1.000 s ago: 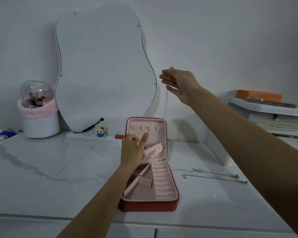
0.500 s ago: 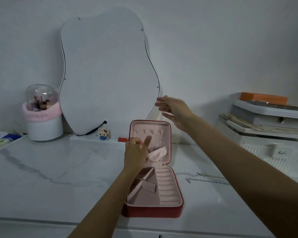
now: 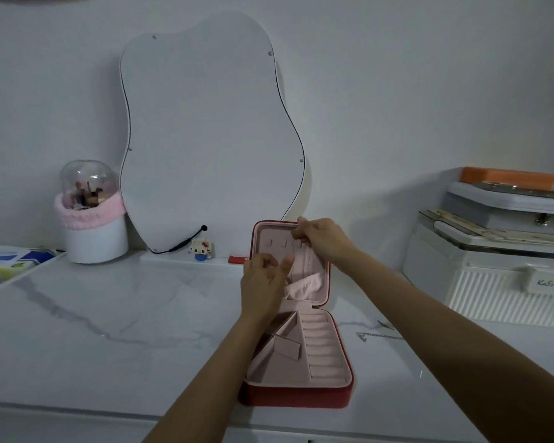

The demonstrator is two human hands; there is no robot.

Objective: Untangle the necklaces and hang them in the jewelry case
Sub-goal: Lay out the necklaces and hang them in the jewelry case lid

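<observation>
Red outside and pink inside, the jewelry case (image 3: pixel 301 372) stands open on the white marble worktop (image 3: pixel 109 314). At the top of its upright lid, the right hand (image 3: pixel 320 238) pinches a thin necklace (image 3: pixel 311 266) that hangs down the lining. The left hand (image 3: pixel 263 286), fingers curled, holds the lid's left edge. More chains (image 3: pixel 381 335) lie on the worktop just right of the case.

Both arms reach forward; right hand (image 3: pixel 325 238) pinches its fingers, left hand (image 3: pixel 263 284) loosely curled.

wavy mirror (image 3: pixel 205 139), brush holder (image 3: pixel 93 231), toy figure (image 3: pixel 201 249), white boxes (image 3: pixel 506 251)
</observation>
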